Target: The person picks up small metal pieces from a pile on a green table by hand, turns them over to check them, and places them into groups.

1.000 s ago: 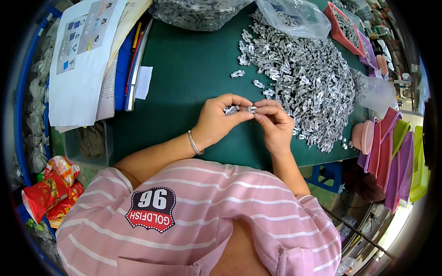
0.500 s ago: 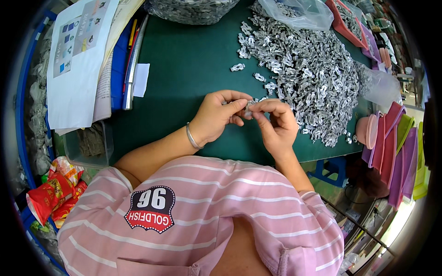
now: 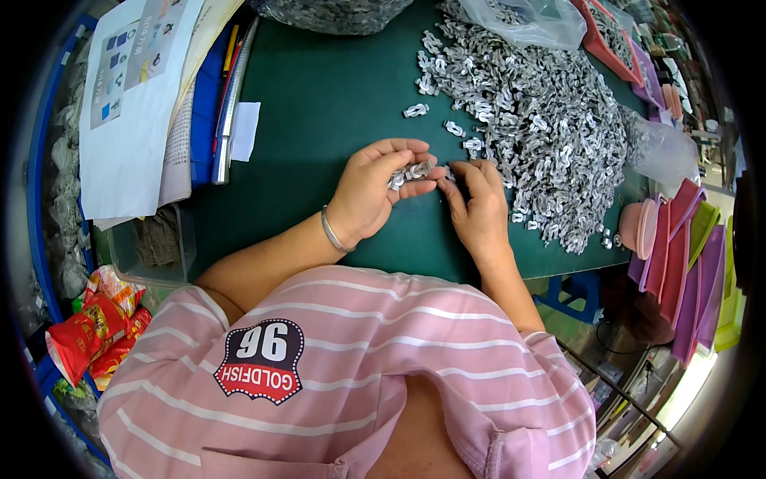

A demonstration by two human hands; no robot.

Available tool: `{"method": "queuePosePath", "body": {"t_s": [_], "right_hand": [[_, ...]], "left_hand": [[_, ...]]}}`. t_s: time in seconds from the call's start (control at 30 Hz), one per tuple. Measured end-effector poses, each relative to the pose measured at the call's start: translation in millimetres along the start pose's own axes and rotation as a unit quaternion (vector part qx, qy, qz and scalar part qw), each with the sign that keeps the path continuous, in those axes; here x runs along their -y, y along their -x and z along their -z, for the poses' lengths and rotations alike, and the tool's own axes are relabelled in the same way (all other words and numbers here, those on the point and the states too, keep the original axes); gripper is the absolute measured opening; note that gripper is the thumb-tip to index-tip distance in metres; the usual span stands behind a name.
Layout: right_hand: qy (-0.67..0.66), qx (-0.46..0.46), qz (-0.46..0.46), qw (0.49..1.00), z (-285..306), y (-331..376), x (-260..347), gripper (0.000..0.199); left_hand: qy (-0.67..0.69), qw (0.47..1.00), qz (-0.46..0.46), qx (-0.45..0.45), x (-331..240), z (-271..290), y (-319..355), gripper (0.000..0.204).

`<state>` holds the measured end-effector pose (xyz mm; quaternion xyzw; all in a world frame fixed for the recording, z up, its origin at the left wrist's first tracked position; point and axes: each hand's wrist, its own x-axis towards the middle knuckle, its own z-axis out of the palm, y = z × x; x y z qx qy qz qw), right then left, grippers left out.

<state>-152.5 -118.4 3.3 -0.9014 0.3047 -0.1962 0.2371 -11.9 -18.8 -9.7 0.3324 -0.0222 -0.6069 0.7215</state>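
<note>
Small silvery metal clips lie in the curled fingers of my left hand, which wears a plain bangle on its wrist. The thumb rests over them. Just to the right, my right hand is closed in a pinch at a metal clip close to the table, partly hidden by its fingers. Beyond and right of that hand spreads a big heap of similar clips. A few loose clips lie apart at the heap's left edge.
The green table carries papers, a metal rule and a clear tub on the left. A full clear bag stands at the back. Plastic bags, a red tray and a pink cup border the heap.
My hands have come apart slightly. The left has opened out to show clips in its fingers; the right has dropped from the shared pinch to a clip near the heap.
</note>
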Motion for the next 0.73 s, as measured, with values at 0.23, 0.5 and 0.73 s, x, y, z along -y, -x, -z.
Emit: {"method": "queuePosePath", "body": {"t_s": [0.23,0.5,0.73], "right_hand": [[-0.062,-0.015,-0.045,0.997,1.3,3.2,3.0,0.015],[-0.209,0.038,-0.08,0.974,5.2,7.5,-9.3,0.014],[-0.352,0.001,-0.006,0.936,4.6,6.8,-0.6,0.013]], "left_hand": [[0.019,1.0,-0.004,-0.005,-1.3,-3.3,0.4,0.025],[-0.105,0.994,-0.012,-0.015,2.9,2.1,-0.4,0.022],[-0.219,0.974,0.002,0.063,3.2,0.0,3.9,0.025]]}}
